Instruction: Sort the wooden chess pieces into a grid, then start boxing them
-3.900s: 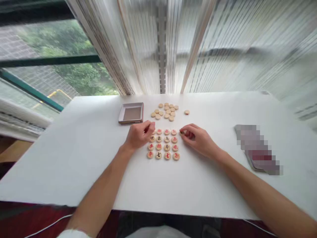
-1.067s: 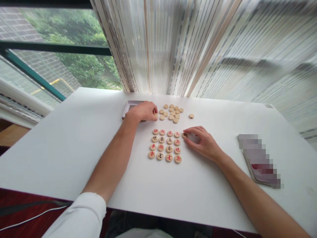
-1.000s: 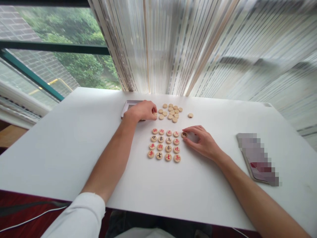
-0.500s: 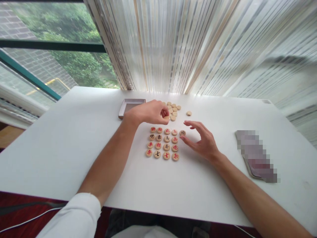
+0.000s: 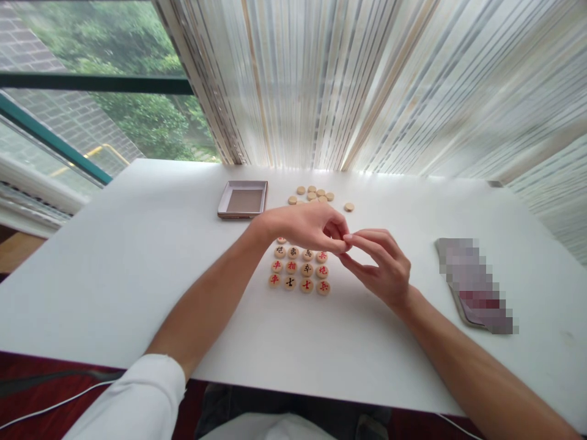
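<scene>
My left hand (image 5: 316,227) reaches across the grid of round wooden Chinese chess pieces, its thumb and fingers closed in a pinch. Its fingertips meet those of my right hand (image 5: 378,264), whose thumb and index finger close in from the right. The Chinese chess piece between them is almost wholly hidden by the fingers. Below the hands, face-up pieces with red and black characters lie in rows, among them a red-marked piece (image 5: 291,266) and a black-marked piece (image 5: 290,282). My left hand covers most of the grid's far row.
Several loose blank-looking pieces (image 5: 312,196) lie behind my left hand, and a single piece (image 5: 349,207) sits apart to their right. A shallow open box (image 5: 242,215) stands at the back left. A pixelated phone-like object (image 5: 474,287) rests on the white table (image 5: 389,360) at the right.
My left hand has moved right and nearer from the loose pieces, carrying a Chinese chess piece. My right hand's fingers have drawn together, and both hands' fingertips now touch.
</scene>
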`<state>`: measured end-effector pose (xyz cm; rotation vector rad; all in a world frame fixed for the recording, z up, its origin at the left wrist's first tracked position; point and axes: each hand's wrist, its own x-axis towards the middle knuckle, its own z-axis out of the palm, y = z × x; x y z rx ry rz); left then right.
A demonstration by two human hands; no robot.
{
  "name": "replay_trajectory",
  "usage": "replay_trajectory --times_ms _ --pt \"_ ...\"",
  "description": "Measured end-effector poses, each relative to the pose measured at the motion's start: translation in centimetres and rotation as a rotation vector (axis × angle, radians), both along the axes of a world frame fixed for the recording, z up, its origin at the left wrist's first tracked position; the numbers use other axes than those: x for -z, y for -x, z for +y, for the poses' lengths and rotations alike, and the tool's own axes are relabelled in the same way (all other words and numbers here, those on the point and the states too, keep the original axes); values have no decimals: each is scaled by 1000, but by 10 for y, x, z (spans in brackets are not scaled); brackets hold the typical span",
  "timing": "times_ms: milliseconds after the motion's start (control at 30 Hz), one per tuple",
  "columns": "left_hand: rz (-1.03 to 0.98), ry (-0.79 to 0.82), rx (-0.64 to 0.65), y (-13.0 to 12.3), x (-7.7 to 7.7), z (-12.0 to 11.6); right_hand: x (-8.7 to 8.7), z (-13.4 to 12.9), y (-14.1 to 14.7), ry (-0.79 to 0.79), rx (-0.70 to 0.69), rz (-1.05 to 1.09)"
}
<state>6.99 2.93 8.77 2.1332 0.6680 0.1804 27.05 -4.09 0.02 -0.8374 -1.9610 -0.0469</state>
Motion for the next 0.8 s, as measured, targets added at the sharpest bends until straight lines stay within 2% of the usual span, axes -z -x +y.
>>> replay_trajectory --times_ms 167,300,600,800 --pt "-7 104 55 0 0 3 -3 5 1 -128 -17 29" --pt "-34 145 100 3 0 6 -5 5 2 -160 -16 29" --pt "6 134 134 7 -3 8 1 5 -2 -107 18 18" --pt "24 75 86 8 -4 8 2 6 -1 -73 34 24"
